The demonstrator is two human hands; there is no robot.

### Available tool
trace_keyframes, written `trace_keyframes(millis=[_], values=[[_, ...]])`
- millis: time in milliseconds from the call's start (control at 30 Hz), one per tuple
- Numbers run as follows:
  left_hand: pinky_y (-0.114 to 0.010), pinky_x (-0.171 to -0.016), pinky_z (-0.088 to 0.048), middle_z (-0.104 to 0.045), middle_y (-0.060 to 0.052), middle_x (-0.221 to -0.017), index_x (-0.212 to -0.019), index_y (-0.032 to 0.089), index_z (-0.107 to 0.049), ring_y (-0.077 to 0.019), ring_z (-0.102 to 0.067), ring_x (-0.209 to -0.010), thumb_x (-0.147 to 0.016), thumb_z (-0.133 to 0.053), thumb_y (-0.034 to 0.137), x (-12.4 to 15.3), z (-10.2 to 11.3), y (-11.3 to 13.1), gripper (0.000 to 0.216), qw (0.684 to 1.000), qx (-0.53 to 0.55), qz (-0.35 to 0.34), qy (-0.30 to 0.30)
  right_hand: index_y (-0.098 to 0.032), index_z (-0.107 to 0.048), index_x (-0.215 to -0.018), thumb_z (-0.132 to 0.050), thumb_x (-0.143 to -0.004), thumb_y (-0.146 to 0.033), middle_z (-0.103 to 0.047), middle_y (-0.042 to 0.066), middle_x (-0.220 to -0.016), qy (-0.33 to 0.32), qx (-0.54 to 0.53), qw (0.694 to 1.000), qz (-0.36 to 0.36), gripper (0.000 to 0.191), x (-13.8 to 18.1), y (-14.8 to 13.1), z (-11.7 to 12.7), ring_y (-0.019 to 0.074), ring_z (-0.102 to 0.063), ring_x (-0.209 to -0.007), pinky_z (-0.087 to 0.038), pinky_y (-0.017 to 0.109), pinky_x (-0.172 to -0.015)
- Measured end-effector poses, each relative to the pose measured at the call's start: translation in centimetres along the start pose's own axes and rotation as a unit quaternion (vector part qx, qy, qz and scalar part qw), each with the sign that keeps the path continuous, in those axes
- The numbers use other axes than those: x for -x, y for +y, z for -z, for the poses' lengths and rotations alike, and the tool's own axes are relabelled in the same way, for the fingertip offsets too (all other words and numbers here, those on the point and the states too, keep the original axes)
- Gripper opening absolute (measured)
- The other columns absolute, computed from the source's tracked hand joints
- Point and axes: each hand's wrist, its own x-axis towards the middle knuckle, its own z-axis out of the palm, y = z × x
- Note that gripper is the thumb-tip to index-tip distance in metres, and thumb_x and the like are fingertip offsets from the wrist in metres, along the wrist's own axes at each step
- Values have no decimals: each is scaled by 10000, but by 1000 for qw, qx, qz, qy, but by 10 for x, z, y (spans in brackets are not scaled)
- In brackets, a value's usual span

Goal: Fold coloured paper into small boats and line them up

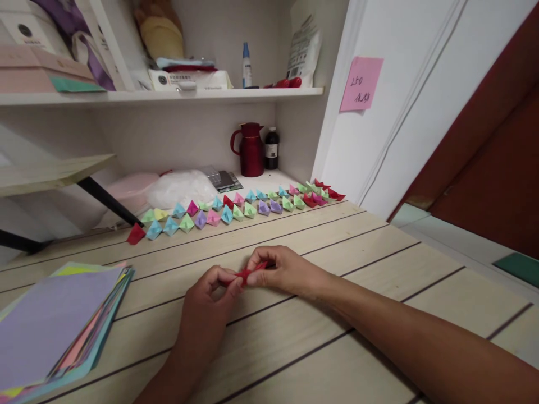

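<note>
Pink sticky note (362, 84) on wall: handwritten "250", 2nd line below = handwritten chars, can't read. Other txt too small/blurry: white pack (206, 81) on shelf w/ dark round logo + printed line, white box (36, 35) upper L w/ similar logo, labels on blue-capped btl (247, 72) & dark btl (272, 150), print on white bag (306, 53).
</note>
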Motion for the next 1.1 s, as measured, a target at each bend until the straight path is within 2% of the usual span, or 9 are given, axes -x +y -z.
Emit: trace_keyframes(millis=[67,333,433,567,700,800,900,1000,1100], values=[[-298,-761,-479,-690,1,-779,-697,210,-573,-176,-642,-790,-794,-639,321,0,0,-1,161,1000,9,6,-3,-158,-623,-810,-774,-686,-312,-630,-5,-724,11,-45,999,-9,248,-1,3,-3,123,-556,-678,-422,225,-623],[-266,-673,-475,-687,15,-710,-725,202,-560,-156,-651,-678,-768,-669,330,-1,0,-3,173,998,53,39,17,-206,-553,-987,-767,-669,-230,-545,-80,-587,45,-133,989,-39,384,-5,3,-10,71,-435,-479,-306,186,-485],[-246,-624,-455,-671,44,-625,-909,202,-565,-145,-637,-601,-740,-703,350,-3,0,-3,264,993,86,71,41,-206,-553,-1012,-757,-670,-210,-555,-75,-597,40,-108,993,-39,398,-8,4,-7,74,-444,-484,-315,189,-492],[-240,-573,-422,-664,65,-573,-1332,209,-448,-144,-597,-546,-755,-692,396,-5,2,1,653,992,68,89,52,-210,-549,-1025,-742,-687,-195,-576,-61,-623,22,-95,995,-34,389,-10,7,-3,90,-492,-530,-358,202,-529],[-252,-560,-422,-618,72,-471,-1447,214,-366,-153,-570,-501,-836,-591,443,-2,3,5,691,994,34,95,51,-207,-556,-1027,-722,-710,-188,-592,-49,-644,7,-77,997,-31,358,-8,5,-1,106,-527,-573,-386,215,-555],[-288,-615,-472,-650,56,-523,-1454,195,-361,-168,-602,-526,-851,-558,455,0,2,6,685,994,50,90,37,-203,-576,-1016,-696,-736,-178,-599,-44,-658,10,-3,1000,-9,305,-4,-1,1,110,-534,-588,-408,227,-588],[-323,-713,-499,-711,10,-699,-1403,180,-442,-195,-654,-689,-799,-616,468,-1,0,6,692,997,10,70,20,-212,-594,-1035,-648,-778,-148,-629,-32,-703,37,127,990,39,270,0,-5,5,122,-564,-645,-424,238,-643],[-368,-834,-495,-707,-28,-918,-1188,218,-644,-229,-648,-897,-697,-715,457,-4,-2,1,551,998,-49,17,30,-222,-600,-1056,-622,-798,-117,-657,-18,-754,44,235,966,99,279,3,-7,8,140,-587,-719,-432,257,-712],[-414,-939,-454,-649,-45,-1025,-949,252,-741,-257,-602,-1027,-635,-770,420,-8,-4,-7,357,990,-111,-38,74,-219,-611,-1064,-615,-795,-76,-673,7,-817,18,298,938,179,304,5,-10,6,172,-597,-855,-420,309,-859]])
